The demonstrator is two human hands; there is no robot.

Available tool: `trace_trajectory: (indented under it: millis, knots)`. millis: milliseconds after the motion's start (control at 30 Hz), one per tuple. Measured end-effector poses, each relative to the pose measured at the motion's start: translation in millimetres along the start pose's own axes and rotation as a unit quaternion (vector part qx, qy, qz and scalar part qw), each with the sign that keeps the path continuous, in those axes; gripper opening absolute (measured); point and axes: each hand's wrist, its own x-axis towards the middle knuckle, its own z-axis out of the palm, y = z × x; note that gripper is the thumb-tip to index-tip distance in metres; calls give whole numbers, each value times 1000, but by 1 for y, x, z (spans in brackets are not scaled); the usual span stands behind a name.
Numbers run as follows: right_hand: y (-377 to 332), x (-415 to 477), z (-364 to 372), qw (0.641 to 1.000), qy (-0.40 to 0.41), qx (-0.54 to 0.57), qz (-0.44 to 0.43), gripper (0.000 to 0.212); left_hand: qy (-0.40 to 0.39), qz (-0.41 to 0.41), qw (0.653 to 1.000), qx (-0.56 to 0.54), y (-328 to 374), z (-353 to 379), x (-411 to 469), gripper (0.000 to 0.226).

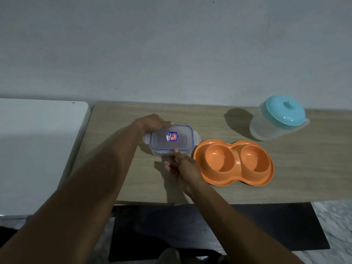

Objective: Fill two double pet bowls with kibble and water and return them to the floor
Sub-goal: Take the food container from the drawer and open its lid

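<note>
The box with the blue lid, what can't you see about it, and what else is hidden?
- Box with the blue lid: contents, behind cloudy plastic and dim light, head view.
- Its sticker: print too small.
- Jug: water level, frosted wall.
- Left hand: fingers behind the box.
- Second bowl: none in view, only the orange one.

I see one red, white and blue sticker (172, 136) on the clear container's lid (171, 139), its print too small to read.

Bare table (297, 168) right of orange bowl (233, 162), pitcher (278, 119) blocking far corner
</note>
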Motion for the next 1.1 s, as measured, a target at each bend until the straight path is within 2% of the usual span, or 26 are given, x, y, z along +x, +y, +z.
trace_trajectory:
  millis: [67, 167, 233, 300, 400, 533, 633, 700, 833, 933, 1000, 1100]
  knots:
    - [0, 3, 1, 1000, -2, -2, -13, 32, -33, -40, 998, -44, 4, -4, 7, 46]
    - [3, 9, 3, 999, 4, -8, -39, 31, -106, -118, 975, -158, 8, -6, 15, 37]
    - [2, 12, 4, 998, 12, -17, -62, 26, -111, -148, 965, -186, 10, -8, 21, 37]
    - [-2, 14, 6, 997, 23, -22, -74, 21, -82, -153, 966, -193, 14, -8, 23, 36]
    - [-7, 15, 8, 997, 35, -29, -69, 23, -5, -96, 974, -206, 20, 0, 19, 28]
    - [-9, 15, 8, 997, 45, -29, -51, 20, 122, -1, 970, -208, 9, 14, 16, 47]
    - [-15, 14, 10, 998, 39, -32, -22, 21, 195, 61, 968, -148, 3, 20, 7, 43]
    - [-21, 10, 8, 998, 30, -54, 2, 25, 230, 98, 959, -136, 3, 21, -4, 51]
    - [-30, 0, -7, 993, 4, -116, 18, 26, 191, 202, 947, -160, 15, 15, -51, 28]
    - [-33, -11, -19, 989, -23, -144, 30, 32, 157, 247, 943, -158, 13, 14, -94, 23]
    - [-36, -16, -26, 989, -49, -130, 44, 28, 156, 255, 940, -166, 3, 17, -115, 19]
    - [-42, -19, -36, 994, -59, -46, 76, 22, 159, 260, 943, -133, -21, 28, -134, 21]
